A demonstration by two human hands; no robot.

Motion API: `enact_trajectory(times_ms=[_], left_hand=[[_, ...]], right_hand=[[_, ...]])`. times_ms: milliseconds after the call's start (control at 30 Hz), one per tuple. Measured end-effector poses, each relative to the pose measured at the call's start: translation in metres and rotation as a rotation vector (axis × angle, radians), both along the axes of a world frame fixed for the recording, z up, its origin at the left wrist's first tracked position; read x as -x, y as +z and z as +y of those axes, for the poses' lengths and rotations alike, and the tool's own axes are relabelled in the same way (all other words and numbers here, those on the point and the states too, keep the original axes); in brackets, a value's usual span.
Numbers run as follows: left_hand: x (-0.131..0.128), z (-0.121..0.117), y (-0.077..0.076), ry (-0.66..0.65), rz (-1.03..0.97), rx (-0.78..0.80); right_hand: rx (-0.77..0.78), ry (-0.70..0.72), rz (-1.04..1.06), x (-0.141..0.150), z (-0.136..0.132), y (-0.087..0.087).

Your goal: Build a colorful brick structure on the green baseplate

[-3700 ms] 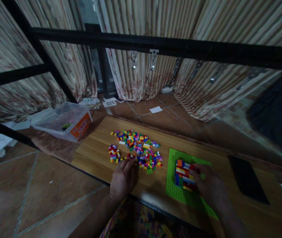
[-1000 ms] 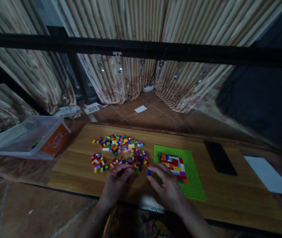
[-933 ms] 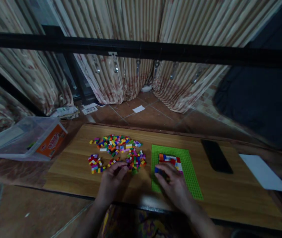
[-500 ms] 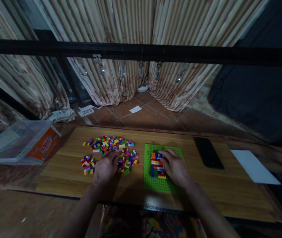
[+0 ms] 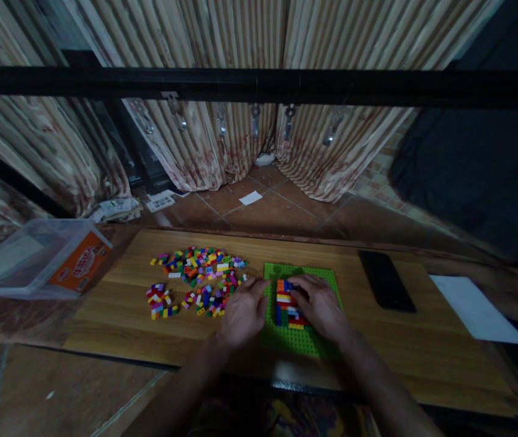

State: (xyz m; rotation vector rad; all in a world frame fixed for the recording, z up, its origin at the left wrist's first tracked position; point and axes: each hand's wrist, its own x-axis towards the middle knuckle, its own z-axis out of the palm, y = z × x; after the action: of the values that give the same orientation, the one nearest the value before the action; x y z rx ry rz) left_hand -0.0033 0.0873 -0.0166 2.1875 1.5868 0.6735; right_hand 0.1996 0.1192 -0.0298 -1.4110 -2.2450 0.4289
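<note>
Currently | right hand (image 5: 321, 305): curled against brick assembly (image 5: 285, 303), grip unclear | left hand (image 5: 243, 312): fingertips bunched, contents hidden | green baseplate (image 5: 286, 342): beneath assembly

I can't read a single word for certain from where I am: the orange label (image 5: 82, 262) on the end of the clear plastic bin (image 5: 53, 243), off to my left, has a row of large white characters with smaller marks around them, all too blurred for me to make out. On the floor near the curtain, I see a white sheet (image 5: 161, 203) bearing a dark, blocky pattern like a square code, and the stacked papers (image 5: 116, 209) beside it show faint print I can't decipher.
</note>
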Motion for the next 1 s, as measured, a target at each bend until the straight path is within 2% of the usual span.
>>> enact_trajectory(times_ms=[133, 367, 733, 833, 1000], left_hand=[[-0.016, 0.006, -0.008, -0.063, -0.025, 0.022], [-0.019, 0.008, -0.013, -0.073, -0.059, 0.025], [-0.020, 0.007, -0.015, -0.085, -0.115, 0.045], [-0.020, 0.007, -0.016, -0.079, -0.108, 0.044], [-0.021, 0.007, -0.015, -0.091, -0.079, 0.043]], right_hand=[[-0.024, 0.011, -0.051, -0.002, 0.003, 0.002], [0.034, -0.007, -0.051, 0.002, 0.006, 0.009], [0.145, -0.152, 0.237, 0.006, 0.002, -0.004], [0.110, -0.124, 0.222, 0.005, 0.002, -0.007], [-0.017, -0.097, 0.070, 0.004, 0.000, -0.006]])
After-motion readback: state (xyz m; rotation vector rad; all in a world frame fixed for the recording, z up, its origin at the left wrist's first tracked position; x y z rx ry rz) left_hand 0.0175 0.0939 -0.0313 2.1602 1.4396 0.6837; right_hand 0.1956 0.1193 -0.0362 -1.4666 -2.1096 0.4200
